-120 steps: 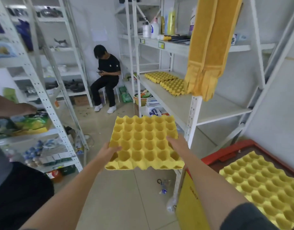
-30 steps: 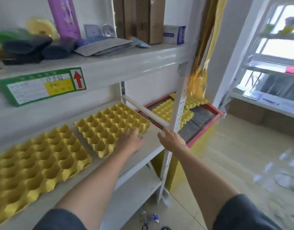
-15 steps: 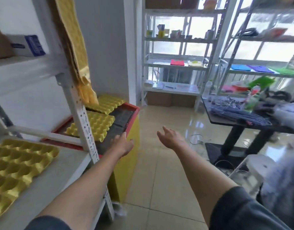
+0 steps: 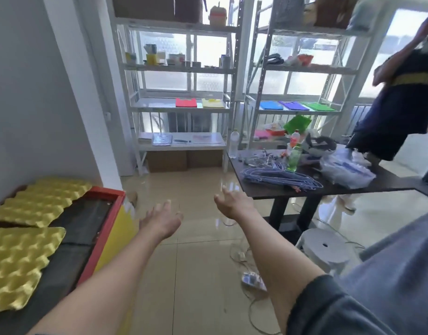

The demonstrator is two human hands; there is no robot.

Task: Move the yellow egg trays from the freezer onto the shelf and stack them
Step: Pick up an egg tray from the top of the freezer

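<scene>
So both hands are empty here. The left hand [image 4: 161, 220] is stretched out over the tile floor [image 4: 196, 274] just off the freezer's [image 4: 104, 228] red edge, fingers loosely spread, holding nothing. The right hand [image 4: 232, 201] is out a bit further from the freezer, palm turned inward, fingers open, also holding nothing. Neither one touches the freezer or anything on it.

Two yellow trays are sitting on the freezer's dark top. The near tray [image 4: 17, 264] lies toward the front end of the freezer, and the far tray [image 4: 41, 201] sits at the back end against the grey wall [image 4: 34, 93]. There's a strip of bare dark lid between them, so they're apart, not stacked. Motion blur smears both, so I can't tell whether each is a single tray or a few nested.

Beyond the freezer, past the open floor, there's a dark table [image 4: 329, 187] with a pile of blue hangers [image 4: 278, 176], a green bottle [image 4: 294, 157] and a plastic bag [image 4: 346, 168]. White racks [image 4: 181, 105] stand against the windows behind that, with coloured sheets on them. Another person [image 4: 399, 102] stands at the far side of the table from the freezer. A white stool [image 4: 325, 250] and some cables [image 4: 242, 257] are on the floor under the table's near side.
</scene>
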